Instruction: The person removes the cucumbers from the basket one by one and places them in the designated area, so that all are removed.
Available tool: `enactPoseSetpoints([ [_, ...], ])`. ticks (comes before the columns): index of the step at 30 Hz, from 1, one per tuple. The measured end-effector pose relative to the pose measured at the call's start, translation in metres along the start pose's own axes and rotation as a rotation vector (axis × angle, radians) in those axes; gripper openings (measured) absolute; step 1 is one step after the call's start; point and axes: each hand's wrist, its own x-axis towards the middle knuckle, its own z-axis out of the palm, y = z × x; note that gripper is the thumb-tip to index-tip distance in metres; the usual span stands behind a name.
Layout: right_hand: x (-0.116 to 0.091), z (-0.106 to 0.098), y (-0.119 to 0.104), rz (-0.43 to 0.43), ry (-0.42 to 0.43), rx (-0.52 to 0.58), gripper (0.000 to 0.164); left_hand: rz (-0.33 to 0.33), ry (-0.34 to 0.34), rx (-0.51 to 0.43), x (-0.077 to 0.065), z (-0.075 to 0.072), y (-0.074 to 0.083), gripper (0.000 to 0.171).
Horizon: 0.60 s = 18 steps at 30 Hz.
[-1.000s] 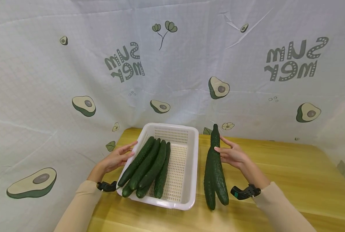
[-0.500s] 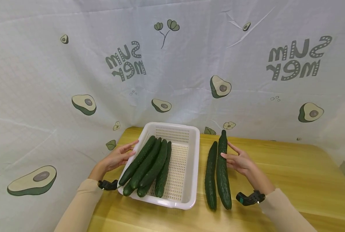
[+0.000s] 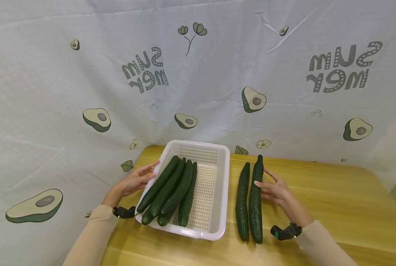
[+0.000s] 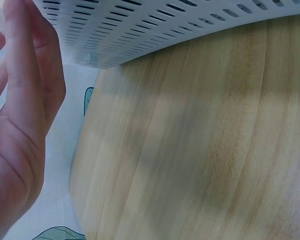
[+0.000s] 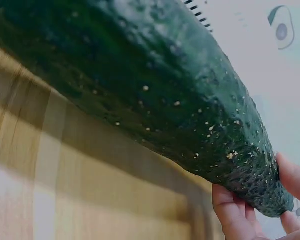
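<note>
In the head view my left hand (image 3: 139, 181) touches the left rim of a white plastic basket (image 3: 222, 192), its fingers fairly straight. The left wrist view shows that hand (image 4: 27, 85) beside the slotted basket wall (image 4: 135, 25). Several dark green cucumbers (image 3: 181, 188) lie in the left half of the basket. My right hand (image 3: 276, 190) holds a long cucumber (image 3: 256, 210) near its far, narrow end, thumb on top. The right wrist view has this cucumber (image 5: 155, 95) large, with fingers (image 5: 232, 212) at its narrow end. Just left of it lies another cucumber (image 3: 242, 207).
The wooden table (image 3: 327, 207) stretches to the right of the right hand. A white cloth (image 3: 218, 66) printed with avocados hangs behind and at the sides. Dark wrist straps (image 3: 286, 232) sit on both wrists.
The right hand has moved right and toward me with its cucumber, which lay across the other one and now stands beside it with a narrow gap. The left hand and basket stay put.
</note>
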Motion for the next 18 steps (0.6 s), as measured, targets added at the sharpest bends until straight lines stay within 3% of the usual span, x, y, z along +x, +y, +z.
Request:
enactPoseSetpoints([
  [11,0.0047,-0.0036,0.0072,-0.015,0.011,-0.027,0.096,-0.001,-0.007,0.001,-0.0012,0.0020,0.0016,0.063],
  [18,0.0070,-0.0008,0.0066,0.000,0.044,-0.101,0.093,0.002,-0.002,-0.011,-0.0012,0.0021,0.0015,0.064],
])
